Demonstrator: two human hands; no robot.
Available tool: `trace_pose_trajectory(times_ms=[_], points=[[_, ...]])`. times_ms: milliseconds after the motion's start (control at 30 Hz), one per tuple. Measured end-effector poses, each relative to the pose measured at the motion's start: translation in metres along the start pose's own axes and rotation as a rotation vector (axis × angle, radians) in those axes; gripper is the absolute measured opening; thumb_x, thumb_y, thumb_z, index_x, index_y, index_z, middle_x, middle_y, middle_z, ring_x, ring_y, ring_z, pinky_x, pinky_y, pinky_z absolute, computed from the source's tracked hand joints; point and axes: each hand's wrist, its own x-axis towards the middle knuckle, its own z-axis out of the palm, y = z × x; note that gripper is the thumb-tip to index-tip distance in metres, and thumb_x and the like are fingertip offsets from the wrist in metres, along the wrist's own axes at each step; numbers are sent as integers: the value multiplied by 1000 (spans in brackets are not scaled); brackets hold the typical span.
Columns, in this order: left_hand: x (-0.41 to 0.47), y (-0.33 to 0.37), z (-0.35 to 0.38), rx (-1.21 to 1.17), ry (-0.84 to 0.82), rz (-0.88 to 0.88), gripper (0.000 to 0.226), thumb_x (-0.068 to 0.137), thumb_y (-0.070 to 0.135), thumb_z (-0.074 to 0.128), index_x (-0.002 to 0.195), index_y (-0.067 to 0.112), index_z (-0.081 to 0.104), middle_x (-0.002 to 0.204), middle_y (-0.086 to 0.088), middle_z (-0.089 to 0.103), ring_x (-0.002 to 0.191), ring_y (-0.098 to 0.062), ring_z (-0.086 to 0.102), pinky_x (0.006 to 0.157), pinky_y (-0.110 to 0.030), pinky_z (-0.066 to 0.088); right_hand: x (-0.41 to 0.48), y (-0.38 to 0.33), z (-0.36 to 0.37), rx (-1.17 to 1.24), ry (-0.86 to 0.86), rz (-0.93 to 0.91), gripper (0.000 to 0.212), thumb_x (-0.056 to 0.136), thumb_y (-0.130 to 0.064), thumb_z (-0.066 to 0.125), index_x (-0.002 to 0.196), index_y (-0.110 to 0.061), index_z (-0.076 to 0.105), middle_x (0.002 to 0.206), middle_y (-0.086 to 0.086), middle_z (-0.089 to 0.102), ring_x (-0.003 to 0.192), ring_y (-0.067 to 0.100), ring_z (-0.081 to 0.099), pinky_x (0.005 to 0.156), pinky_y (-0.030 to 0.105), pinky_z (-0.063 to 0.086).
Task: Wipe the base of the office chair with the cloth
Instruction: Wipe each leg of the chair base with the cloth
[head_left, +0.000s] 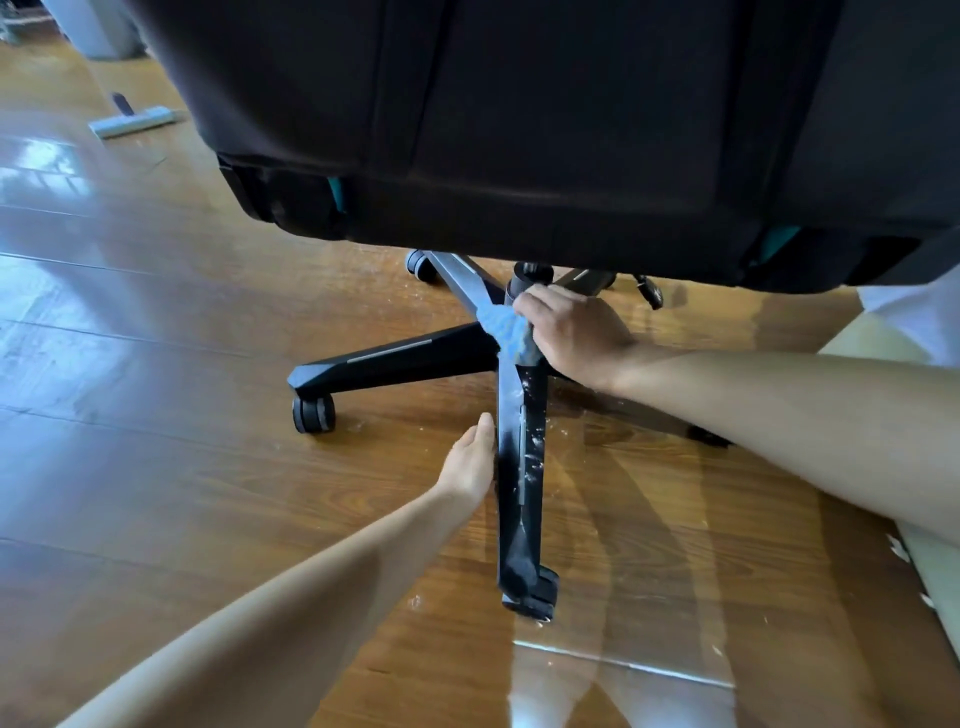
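The office chair's black star-shaped base (395, 358) stands on the wooden floor, under a dark seat (519, 114) that fills the top of the view. My right hand (571, 332) presses a blue cloth (506, 327) onto the hub, where the legs meet the centre column. Its fingers curl over the cloth. My left hand (470, 457) rests with straight fingers against the left side of the near leg (522, 493), which carries white dust specks.
Castors sit at the leg ends, one at the left (312, 413) and one at the near tip (535, 597). A flat mop head (130, 120) lies on the glossy wooden floor at the far left. A pale surface edge (935, 571) shows at the right.
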Motion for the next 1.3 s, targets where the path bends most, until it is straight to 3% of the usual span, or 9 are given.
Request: trace_pose_trajectory(times_ms=[133, 233, 300, 467, 767, 933, 1067, 1200, 1300], points=[[-1, -1, 10, -165, -28, -97, 63, 109, 64, 24, 148, 28, 58, 139, -3, 69, 131, -25, 63, 121, -50, 41, -28, -18, 18, -136, -306, 35, 42, 91, -16, 57, 133, -8, 61, 126, 3, 63, 148, 36, 32, 94, 41, 57], [4, -4, 14, -204, -11, -102, 60, 109, 63, 28, 148, 28, 57, 140, 2, 67, 130, -20, 62, 119, -45, 41, -40, -31, 30, -33, -292, 159, 45, 93, -12, 54, 136, 1, 58, 136, 10, 60, 145, 35, 37, 109, 46, 46], [8, -10, 17, -230, 8, -102, 63, 109, 65, 27, 141, 25, 64, 133, 0, 72, 124, -21, 65, 116, -43, 45, -46, -34, 34, -68, -289, 149, 51, 97, -24, 43, 140, 3, 50, 143, 13, 50, 141, 32, 38, 115, 44, 38], [6, -24, 35, -261, 129, -55, 68, 106, 68, 24, 127, 25, 72, 122, -6, 76, 116, -29, 70, 111, -53, 50, -69, -45, 40, 146, -192, 323, 48, 107, -37, 36, 140, -5, 48, 139, 3, 43, 125, 25, 47, 99, 42, 52], [16, -28, 43, -192, 279, 44, 59, 108, 63, 25, 99, 26, 70, 100, 6, 73, 95, -15, 66, 97, -42, 53, -64, -45, 51, 304, -210, 456, 50, 110, -24, 34, 159, -14, 35, 168, -2, 30, 153, 15, 28, 122, 32, 30], [24, -18, 34, -192, 290, 28, 61, 106, 65, 31, 81, 17, 60, 75, 4, 60, 69, -17, 54, 73, -39, 48, -30, -22, 49, 240, -241, 411, 42, 106, -15, 38, 147, -15, 49, 151, -6, 45, 132, 24, 51, 94, 43, 52], [32, -4, 24, -137, 314, 46, 57, 107, 62, 34, 73, 17, 46, 64, 5, 47, 59, -17, 42, 62, -34, 36, -22, -19, 46, 281, -220, 470, 42, 106, -13, 39, 144, -20, 57, 149, -7, 53, 127, 24, 57, 95, 38, 51], [39, 1, 22, -178, 297, 19, 65, 106, 66, 30, 87, 16, 67, 79, 2, 67, 72, -19, 61, 68, -37, 46, -41, -38, 44, 276, -229, 452, 45, 105, -8, 42, 147, -16, 56, 156, -1, 51, 143, 18, 47, 114, 39, 43], [40, 3, 24, -210, 302, 0, 58, 104, 69, 29, 98, 26, 66, 96, 7, 71, 92, -17, 66, 81, -38, 48, -47, -42, 42, 331, -229, 463, 46, 107, -9, 40, 152, -15, 50, 160, -1, 44, 150, 13, 37, 122, 34, 33]])
